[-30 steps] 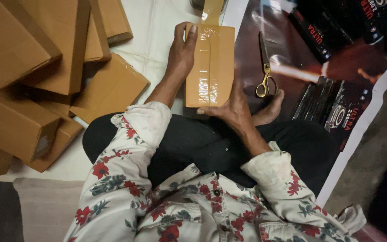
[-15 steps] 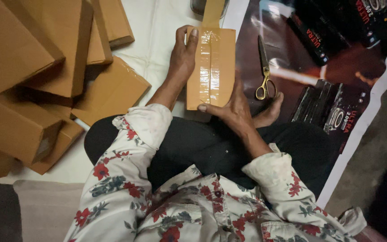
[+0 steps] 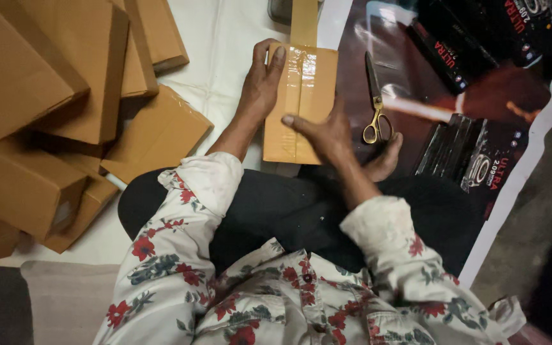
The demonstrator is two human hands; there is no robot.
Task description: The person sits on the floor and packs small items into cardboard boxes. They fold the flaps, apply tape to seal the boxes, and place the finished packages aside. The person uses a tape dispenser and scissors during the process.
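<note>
While sealed cardboard boxes [image 3: 46, 96] pile up at the left of the frame, both hands press on one taped box at upper centre.

Left hand [image 3: 260, 83] lies along the left edge of the flat cardboard box [image 3: 314, 96], fingers together and curled over its top corner; brown tape [image 3: 301, 70] runs down its middle. Right hand [image 3: 327, 131] rests on its lower right, fingers spread, forefinger flat across the tape. Gold-handled scissors [image 3: 375, 102] lie just right, near black packets [image 3: 480, 160].

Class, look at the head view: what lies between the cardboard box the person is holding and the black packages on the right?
In the head view, gold-handled scissors lie on the dark sheet between the taped box and the black packages.
</note>
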